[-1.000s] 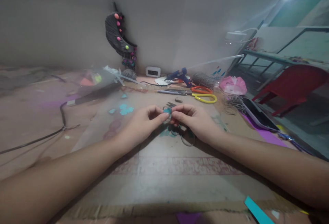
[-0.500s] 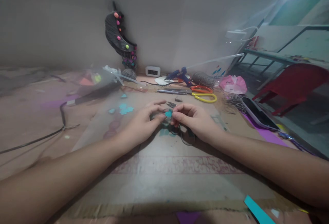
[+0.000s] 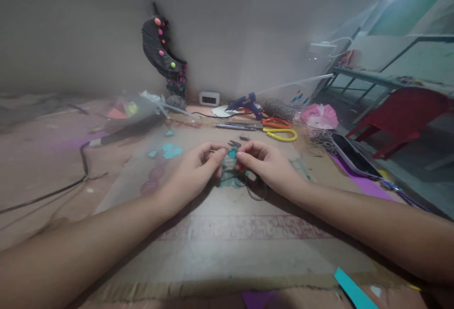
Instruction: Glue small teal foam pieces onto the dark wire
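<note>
Between my hands, over the sheet-covered board, is a small teal paper cutout [image 3: 231, 153]. My right hand [image 3: 260, 160] pinches it at its right side with thumb and fingertips. A thin dark cord [image 3: 258, 199] loops below that hand onto the board. My left hand [image 3: 204, 165] has thumb and forefinger pressed together just left of the cutout; whatever they pinch is too small to make out. Small pointed scissors [image 3: 234, 143] lie just beyond the fingertips, partly hidden. To the left, several loose teal cutouts [image 3: 172, 150] rest on the sheet.
Orange-and-yellow-handled scissors [image 3: 280, 133], a blue glue gun [image 3: 244, 105], grey yarn [image 3: 278, 108] and a small clock [image 3: 209, 98] line the back. A phone [image 3: 354, 155] lies right. A teal strip [image 3: 354, 289] is at the front edge; a black cable [image 3: 46, 196] runs left.
My left fingers have drawn together and lifted off the teal cutout's left side, where they were spread around it. My right hand keeps its pinch. The view has shifted slightly.
</note>
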The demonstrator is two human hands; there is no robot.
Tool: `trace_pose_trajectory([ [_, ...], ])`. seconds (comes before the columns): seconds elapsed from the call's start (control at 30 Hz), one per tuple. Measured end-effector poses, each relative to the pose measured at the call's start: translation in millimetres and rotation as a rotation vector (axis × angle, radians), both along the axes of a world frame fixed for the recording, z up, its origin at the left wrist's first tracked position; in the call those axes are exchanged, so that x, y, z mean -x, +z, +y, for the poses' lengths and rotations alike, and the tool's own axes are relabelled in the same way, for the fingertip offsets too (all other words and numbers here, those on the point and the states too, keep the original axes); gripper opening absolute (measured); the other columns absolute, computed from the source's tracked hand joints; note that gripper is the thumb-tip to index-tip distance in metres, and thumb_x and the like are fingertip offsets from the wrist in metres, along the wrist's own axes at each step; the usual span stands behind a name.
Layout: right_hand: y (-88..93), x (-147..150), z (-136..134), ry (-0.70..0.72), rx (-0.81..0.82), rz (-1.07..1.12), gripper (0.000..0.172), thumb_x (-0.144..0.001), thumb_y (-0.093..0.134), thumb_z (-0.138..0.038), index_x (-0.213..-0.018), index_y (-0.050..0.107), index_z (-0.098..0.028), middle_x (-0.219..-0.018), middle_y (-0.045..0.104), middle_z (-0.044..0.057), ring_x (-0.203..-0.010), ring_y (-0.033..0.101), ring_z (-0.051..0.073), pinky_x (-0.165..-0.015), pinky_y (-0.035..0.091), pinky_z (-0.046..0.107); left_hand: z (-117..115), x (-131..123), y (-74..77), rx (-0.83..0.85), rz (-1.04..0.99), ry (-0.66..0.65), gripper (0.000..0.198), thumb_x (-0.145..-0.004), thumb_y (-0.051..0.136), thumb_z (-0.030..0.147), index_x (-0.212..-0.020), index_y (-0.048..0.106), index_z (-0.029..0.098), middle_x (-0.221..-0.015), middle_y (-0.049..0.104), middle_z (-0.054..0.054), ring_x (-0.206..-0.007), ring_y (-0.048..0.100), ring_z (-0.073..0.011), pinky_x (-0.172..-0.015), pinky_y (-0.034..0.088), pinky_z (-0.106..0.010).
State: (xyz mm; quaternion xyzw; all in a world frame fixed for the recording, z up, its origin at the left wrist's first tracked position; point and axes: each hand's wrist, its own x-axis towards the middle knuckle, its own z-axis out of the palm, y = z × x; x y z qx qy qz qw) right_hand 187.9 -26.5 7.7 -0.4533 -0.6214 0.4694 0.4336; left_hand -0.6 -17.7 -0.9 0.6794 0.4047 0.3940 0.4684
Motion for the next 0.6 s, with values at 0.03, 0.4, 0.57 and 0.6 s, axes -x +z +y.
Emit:
trace_pose_trajectory([
  [0.03,0.3,0.2,-0.2,0.000,0.002,-0.006,0.025,-0.081,0.068,-0.041,-0.080,0.057,-0.018,-0.066,0.062,-0.002,-0.058,0.055,0.010,-0.055,0.044,0.024,0.4,-0.1,0.2,0.012,0.000,-0.008,0.030,-0.093,0.051,0.047,-0.096,0.062,0.019,-0.063,0.058,0.003,-0.062,0.056,-0.0135,-0.061,0.043,-0.026],
  [0.4,3.7,5.2,-3.4,0.006,0.035,0.000,0.020,-0.080,0.068,-0.034,-0.079,0.057,-0.018,-0.066,0.060,-0.003,-0.059,0.057,0.009,-0.057,0.046,0.024,0.6,-2.6,3.4,0.078,0.010,-0.061,0.024,-0.090,0.057,0.040,-0.100,0.060,0.018,-0.060,0.060,0.004,-0.060,0.058,-0.0136,-0.061,0.044,-0.027],
  [0.57,5.0,5.9,-4.1,0.013,0.029,-0.012,0.019,-0.081,0.067,-0.034,-0.080,0.057,-0.018,-0.066,0.061,-0.002,-0.059,0.056,0.009,-0.056,0.045,0.024,-1.1,-4.0,6.5,0.089,0.027,-0.050,0.021,-0.088,0.059,0.038,-0.094,0.058,0.017,-0.059,0.060,0.004,-0.058,0.057,-0.0130,-0.059,0.043,-0.026],
  [0.6,4.8,5.9,-4.1,0.014,0.027,-0.018,0.019,-0.081,0.067,-0.034,-0.080,0.057,-0.018,-0.066,0.061,-0.002,-0.058,0.056,0.009,-0.055,0.044,0.023,-1.1,-4.0,7.0,0.089,0.028,-0.049,0.021,-0.088,0.059,0.038,-0.093,0.058,0.017,-0.059,0.060,0.004,-0.058,0.056,-0.0127,-0.059,0.042,-0.026],
])
